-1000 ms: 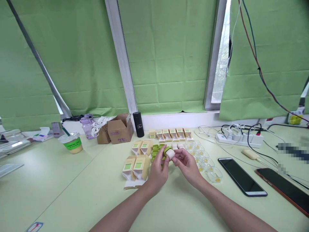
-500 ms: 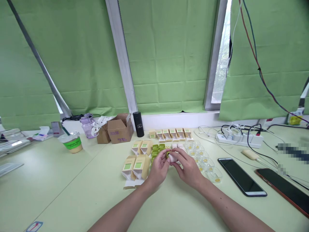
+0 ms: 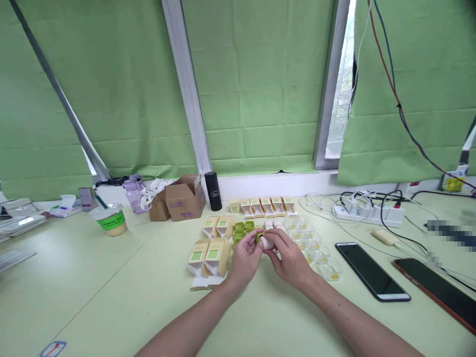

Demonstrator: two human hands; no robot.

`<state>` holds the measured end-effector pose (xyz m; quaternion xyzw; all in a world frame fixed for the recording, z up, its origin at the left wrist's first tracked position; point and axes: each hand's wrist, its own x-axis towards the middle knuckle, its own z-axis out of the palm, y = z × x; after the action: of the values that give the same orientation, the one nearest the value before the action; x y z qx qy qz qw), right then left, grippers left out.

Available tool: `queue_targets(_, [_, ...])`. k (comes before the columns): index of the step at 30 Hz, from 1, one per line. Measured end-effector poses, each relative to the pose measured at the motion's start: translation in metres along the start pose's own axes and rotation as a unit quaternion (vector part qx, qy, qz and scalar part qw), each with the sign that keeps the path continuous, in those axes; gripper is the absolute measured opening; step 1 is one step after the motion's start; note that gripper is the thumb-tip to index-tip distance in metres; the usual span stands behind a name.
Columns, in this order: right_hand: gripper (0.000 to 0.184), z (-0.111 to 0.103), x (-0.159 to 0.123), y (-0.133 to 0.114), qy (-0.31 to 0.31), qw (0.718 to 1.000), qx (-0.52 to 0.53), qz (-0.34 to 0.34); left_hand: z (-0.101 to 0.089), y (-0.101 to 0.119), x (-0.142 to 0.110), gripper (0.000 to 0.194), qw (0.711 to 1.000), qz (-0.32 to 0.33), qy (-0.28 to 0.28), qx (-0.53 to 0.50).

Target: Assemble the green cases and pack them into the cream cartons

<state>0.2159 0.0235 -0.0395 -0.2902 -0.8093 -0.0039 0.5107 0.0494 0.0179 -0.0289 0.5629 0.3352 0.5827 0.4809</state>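
Note:
Above the table my left hand [image 3: 245, 257] and my right hand [image 3: 292, 258] meet fingertip to fingertip. Between the left fingers is a small olive-green piece [image 3: 259, 236] with a dark spot. A small white rounded piece [image 3: 267, 243] sits in the right fingertips, against the green one; its exact kind does not show. Behind the left hand stand several small green square cups [image 3: 239, 226], partly hidden. Two pale pinkish-white pieces [image 3: 273, 225] lie beyond the fingers. Clear plastic shells [image 3: 329, 269] with yellow spots are grouped beside my right hand.
Open beige cartons with green labels [image 3: 213, 254] stand left of the hands, and more small cartons [image 3: 267, 208] line the back. A cardboard box [image 3: 186, 198], black tumbler [image 3: 213, 191] and drink cup [image 3: 110, 219] are farther left. Phones [image 3: 372, 271] and a power strip [image 3: 370, 214] are on the right.
The white piece has tilted slightly in the fingers, and a little more of the green piece shows. Both hands stay in nearly the same place.

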Motion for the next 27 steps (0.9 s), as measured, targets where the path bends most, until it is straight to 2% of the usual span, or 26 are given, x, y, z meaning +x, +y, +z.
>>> queue_targets(11, [0.033, -0.001, 0.001, -0.001, 0.0, 1.0, 0.008, 0.005, 0.011, 0.0, 0.0, 0.042, 0.999, 0.013, 0.04, 0.01])
queue_targets(16, [0.035, 0.003, -0.001, 0.001, 0.007, 1.0, 0.015, 0.011, 0.004, -0.001, -0.002, 0.042, 0.999, 0.027, 0.003, 0.031])
queue_targets(21, [0.041, 0.01, -0.006, 0.002, 0.007, 1.0, -0.009, 0.023, -0.002, -0.009, -0.003, 0.064, 0.998, 0.032, -0.051, 0.0])
queue_targets(24, [0.046, 0.011, -0.008, 0.002, 0.004, 1.0, -0.01, 0.022, -0.001, -0.012, -0.002, 0.07, 0.998, 0.03, -0.05, 0.009])
queue_targets(27, [0.052, 0.009, -0.009, 0.001, -0.007, 1.0, 0.001, 0.018, -0.001, -0.011, -0.001, 0.064, 0.999, 0.022, -0.039, 0.026])
